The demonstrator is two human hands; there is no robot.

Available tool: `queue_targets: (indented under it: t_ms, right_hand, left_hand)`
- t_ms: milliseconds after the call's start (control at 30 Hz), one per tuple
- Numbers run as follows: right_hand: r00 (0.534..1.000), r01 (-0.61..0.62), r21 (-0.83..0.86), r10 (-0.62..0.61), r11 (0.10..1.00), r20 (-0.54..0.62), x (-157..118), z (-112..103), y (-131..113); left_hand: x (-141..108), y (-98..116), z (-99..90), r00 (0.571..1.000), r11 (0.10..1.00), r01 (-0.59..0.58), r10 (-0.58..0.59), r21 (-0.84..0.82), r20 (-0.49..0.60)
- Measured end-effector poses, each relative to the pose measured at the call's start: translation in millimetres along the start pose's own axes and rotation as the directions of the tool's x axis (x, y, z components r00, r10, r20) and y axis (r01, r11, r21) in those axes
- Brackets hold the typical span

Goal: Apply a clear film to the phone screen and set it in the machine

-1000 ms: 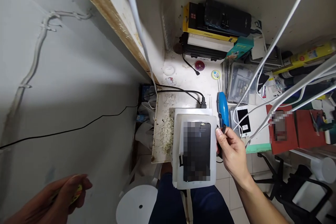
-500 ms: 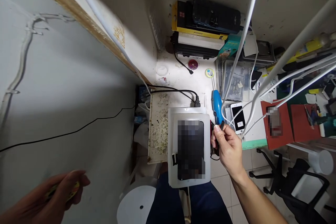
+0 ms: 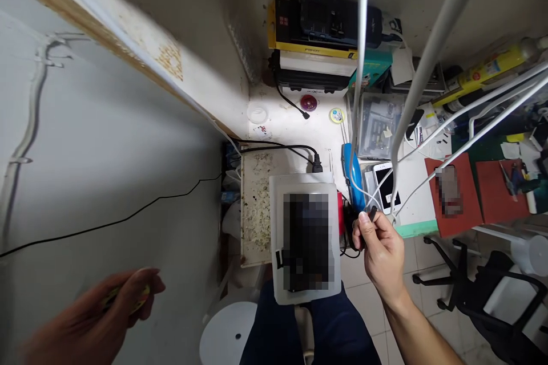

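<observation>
My left hand (image 3: 107, 313), at the lower left, is closed round a small yellow round thing (image 3: 140, 300), which the fingers mostly cover; it resembles a spool. To the right of the heating plate, my right hand (image 3: 383, 254) pinches a small black piece (image 3: 373, 214) between thumb and fingers; its kind is unclear. A dark phone-like panel (image 3: 306, 239), partly blurred out, lies on the pale plate (image 3: 277, 288) between the hands. Just beyond the right hand lies a blue-handled tool (image 3: 351, 168) with two thin metal prongs. Any thread between the hands is too fine to see.
White cables (image 3: 362, 40) hang across the right side. Boxes (image 3: 314, 60) are stacked at the back, near a purple spool (image 3: 309, 102) and a yellow spool (image 3: 337, 116). A white phone (image 3: 387, 185) lies right of the blue tool. A stool (image 3: 226, 333) stands lower left.
My left hand has come right and slightly up in view, still closed on the yellow thing. My right hand shows slightly farther right and lower. The whole view has shifted a little.
</observation>
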State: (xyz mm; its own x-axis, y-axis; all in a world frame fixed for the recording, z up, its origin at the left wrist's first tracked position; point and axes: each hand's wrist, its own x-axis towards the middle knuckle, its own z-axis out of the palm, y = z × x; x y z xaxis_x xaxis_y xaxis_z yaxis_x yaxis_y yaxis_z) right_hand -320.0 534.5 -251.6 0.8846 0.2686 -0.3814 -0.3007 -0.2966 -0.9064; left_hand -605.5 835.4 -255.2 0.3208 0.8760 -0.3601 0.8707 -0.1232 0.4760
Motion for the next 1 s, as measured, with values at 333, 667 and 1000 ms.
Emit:
queue_targets:
  t_ms: [333,667,1000]
  right_hand:
    - [0.997,0.002,0.025,0.000,1.000,-0.082,-14,-14,10]
    - [0.983,-0.005,0.057,0.015,0.998,-0.182,-32,-30,22]
    - [0.971,-0.026,0.128,0.055,0.991,-0.232,-45,-54,34]
  left_hand:
    - [2,22,2.5,0.989,0.997,0.066,-0.061,-0.032,0.137]
    - [-5,55,14.8,0.984,0.987,0.045,-0.018,-0.152,0.177]
    - [-11,74,26.6,0.960,0.973,-0.012,0.076,-0.232,0.270]
